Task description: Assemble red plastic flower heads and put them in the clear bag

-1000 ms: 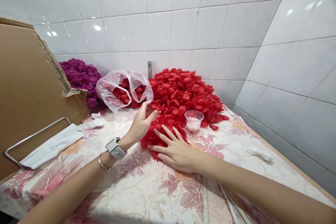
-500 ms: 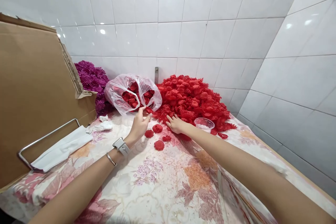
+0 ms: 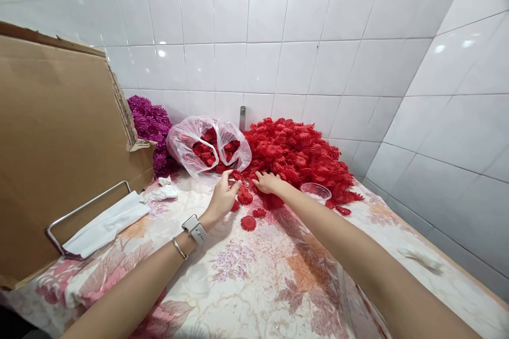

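Observation:
My left hand (image 3: 222, 199), wearing a watch and a bangle, has thumb and forefinger around a small red artificial flower (image 3: 237, 175) in front of the bag. My right hand (image 3: 269, 183) reaches to the lower left edge of a heap of red artificial flowers (image 3: 298, 151). Its fingers are spread and touch the flowers there; the fingertips are partly hidden. Several loose red flowers (image 3: 248, 223) lie on the cloth just below my hands. A clear plastic bag (image 3: 181, 143), its mouth facing me, holds more red flowers.
A clear plastic tub (image 3: 316, 191) sits at the heap's front. Left stand a large cardboard box (image 3: 59, 153), a purple flower heap (image 3: 149, 122), a metal frame (image 3: 89, 206) with white paper (image 3: 107, 222), and crumpled tissue (image 3: 164, 190). Tiled wall (image 3: 270, 63) behind; floral tablecloth (image 3: 254, 280) below.
The view has shifted slightly. My left hand has moved a little right and toward me with the red flower. My right hand has slid slightly farther into the heap's edge.

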Available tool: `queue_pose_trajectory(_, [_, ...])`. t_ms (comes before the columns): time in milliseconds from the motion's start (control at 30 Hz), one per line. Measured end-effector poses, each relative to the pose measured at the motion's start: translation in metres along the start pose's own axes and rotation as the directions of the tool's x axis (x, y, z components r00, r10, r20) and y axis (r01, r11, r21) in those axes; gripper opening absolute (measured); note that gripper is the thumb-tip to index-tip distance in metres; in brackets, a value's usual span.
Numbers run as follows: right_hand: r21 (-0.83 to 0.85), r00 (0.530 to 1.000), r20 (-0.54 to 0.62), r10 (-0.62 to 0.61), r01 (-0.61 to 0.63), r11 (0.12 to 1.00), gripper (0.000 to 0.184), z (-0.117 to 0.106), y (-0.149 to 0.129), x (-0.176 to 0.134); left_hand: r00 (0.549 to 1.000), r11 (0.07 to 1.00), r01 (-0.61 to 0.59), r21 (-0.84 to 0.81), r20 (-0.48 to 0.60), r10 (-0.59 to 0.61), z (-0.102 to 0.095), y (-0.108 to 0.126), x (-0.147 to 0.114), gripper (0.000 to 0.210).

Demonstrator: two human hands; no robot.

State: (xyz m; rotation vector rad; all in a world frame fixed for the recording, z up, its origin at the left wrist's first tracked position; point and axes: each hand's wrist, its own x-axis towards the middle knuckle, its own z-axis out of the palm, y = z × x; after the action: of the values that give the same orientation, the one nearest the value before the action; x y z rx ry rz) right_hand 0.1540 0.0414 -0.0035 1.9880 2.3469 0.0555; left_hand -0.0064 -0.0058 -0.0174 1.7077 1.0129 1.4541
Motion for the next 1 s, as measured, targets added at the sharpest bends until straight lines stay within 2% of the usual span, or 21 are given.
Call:
queue_pose_trajectory(133, [-0.034, 0.997, -0.075, 0.031, -0.034, 0.999, 0.03, -0.019, -0.001, -0.019, 0.999, 0.998, -0.013, -0.055, -0.037, 0.011, -0.001, 0.0, 0.003, 0.027])
queue_pose_trajectory(333, [-0.094, 0.976, -0.175, -0.127, 0.112, 0.989, 0.028, -0.046, -0.008, -0.056, 0.994, 0.991, -0.031, -0.133, -0.105, 0.016, -0.012, 0.006, 0.018, 0.026])
queue_pose_trajectory(433, [-0.11, 0.932, -0.2, -0.303, 0.286, 0.952, 0.03, -0.039, -0.024, -0.077, 0.991, 0.984, -0.031, -0.173, -0.131, 0.008, -0.019, 0.015, 0.028, 0.026])
queue_pose_trajectory(533, [-0.089, 0.831, -0.177, -0.528, 0.521, 0.849, 0.036, -0.016, -0.037, -0.089, 0.989, 0.976, -0.025, -0.217, -0.151, -0.009, -0.022, 0.025, 0.032, 0.023])
queue_pose_trajectory(600, [-0.069, 0.789, -0.184, -0.586, 0.585, 0.808, 0.036, -0.001, -0.038, -0.09, 0.99, 0.967, -0.009, -0.254, -0.135, -0.026, -0.021, 0.03, 0.03, 0.021])
queue_pose_trajectory(700, [-0.041, 0.808, -0.276, -0.52, 0.531, 0.846, 0.032, 0.01, -0.024, -0.083, 0.998, 0.946, 0.043, -0.32, -0.038, -0.058, -0.015, 0.035, 0.019, 0.018])
queue_pose_trajectory(800, [0.018, 0.822, -0.433, -0.37, 0.418, 0.908, 0.028, 0.003, -0.003, -0.079, 0.989, 0.914, 0.126, -0.385, 0.122, -0.085, -0.002, 0.038, 0.003, 0.024])
queue_pose_trajectory(900, [0.106, 0.799, -0.551, -0.24, 0.353, 0.93, 0.031, -0.006, 0.013, -0.091, 0.959, 0.876, 0.208, -0.435, 0.268, -0.095, 0.016, 0.039, -0.01, 0.034])
queue_pose_trajectory(1000, [0.146, 0.749, -0.633, -0.197, 0.365, 0.919, 0.038, -0.005, 0.023, -0.116, 0.91, 0.843, 0.29, -0.454, 0.403, -0.096, 0.035, 0.04, -0.022, 0.039])
